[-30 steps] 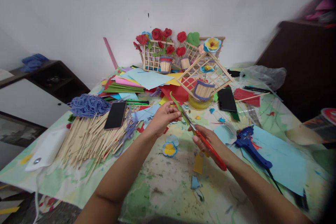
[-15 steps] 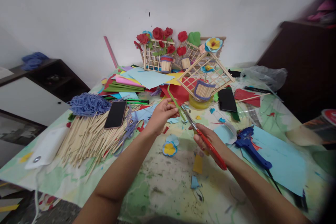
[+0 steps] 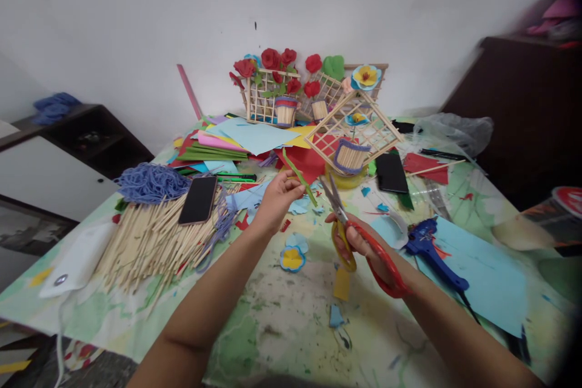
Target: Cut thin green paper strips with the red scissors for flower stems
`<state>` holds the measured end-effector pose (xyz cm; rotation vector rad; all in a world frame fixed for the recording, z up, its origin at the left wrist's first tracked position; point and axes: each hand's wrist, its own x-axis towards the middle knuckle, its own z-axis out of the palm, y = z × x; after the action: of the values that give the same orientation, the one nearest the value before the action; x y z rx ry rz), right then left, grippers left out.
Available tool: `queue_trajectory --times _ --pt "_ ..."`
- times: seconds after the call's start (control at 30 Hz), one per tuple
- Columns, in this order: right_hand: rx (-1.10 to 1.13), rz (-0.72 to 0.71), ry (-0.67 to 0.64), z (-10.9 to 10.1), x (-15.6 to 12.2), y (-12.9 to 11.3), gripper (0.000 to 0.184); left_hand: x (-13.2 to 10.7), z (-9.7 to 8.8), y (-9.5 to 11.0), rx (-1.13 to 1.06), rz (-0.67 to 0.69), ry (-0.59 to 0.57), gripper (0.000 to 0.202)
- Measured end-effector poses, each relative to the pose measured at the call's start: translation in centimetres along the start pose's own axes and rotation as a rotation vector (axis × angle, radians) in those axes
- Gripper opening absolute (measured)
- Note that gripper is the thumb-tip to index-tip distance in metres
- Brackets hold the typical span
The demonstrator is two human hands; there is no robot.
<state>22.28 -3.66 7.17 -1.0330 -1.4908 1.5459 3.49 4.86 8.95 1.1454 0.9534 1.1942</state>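
Observation:
Between the fingertips of my left hand (image 3: 279, 199) is a thin green paper strip (image 3: 300, 177), slanting down to the right. My right hand (image 3: 359, 239) grips scissors (image 3: 335, 201) with one red and one yellow handle. Their blades are parted and point up, just right of the strip's lower end and apart from it. Below the hands lies a yellow paper flower with a blue edge (image 3: 292, 259), touching a pale blue paper piece (image 3: 297, 241). A yellow paper scrap (image 3: 341, 284) rests under the scissors.
Stick lattices with paper flowers (image 3: 273, 94) stand by the wall. At left are wooden sticks (image 3: 145, 236), purple yarn (image 3: 152, 183) and a phone (image 3: 197, 200). On the right lie a dark phone (image 3: 391, 171), a blue glue gun (image 3: 434, 254) and light blue paper (image 3: 491, 279).
The scissors have opened and drawn back slightly from the green strip, their handles now spread apart. My left hand still pinches the strip. The view has shifted slightly.

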Motion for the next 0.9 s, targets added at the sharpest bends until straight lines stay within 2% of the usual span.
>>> queue_trajectory --times 0.2,0.47,0.9 --pt "-0.241 0.046 0.003 0.3 -0.3 -0.5 0.048 -0.1 0.0 0.5 0.136 0.070 0.000 0.038" --pt "-0.274 0.062 0.006 0.2 0.1 0.3 0.046 0.1 -0.4 0.1 0.150 0.109 -0.013 0.038" --pt "-0.381 0.080 -0.007 -0.1 -0.3 -1.4 0.039 0.3 -1.0 -0.2 0.192 0.128 -0.045 0.038"
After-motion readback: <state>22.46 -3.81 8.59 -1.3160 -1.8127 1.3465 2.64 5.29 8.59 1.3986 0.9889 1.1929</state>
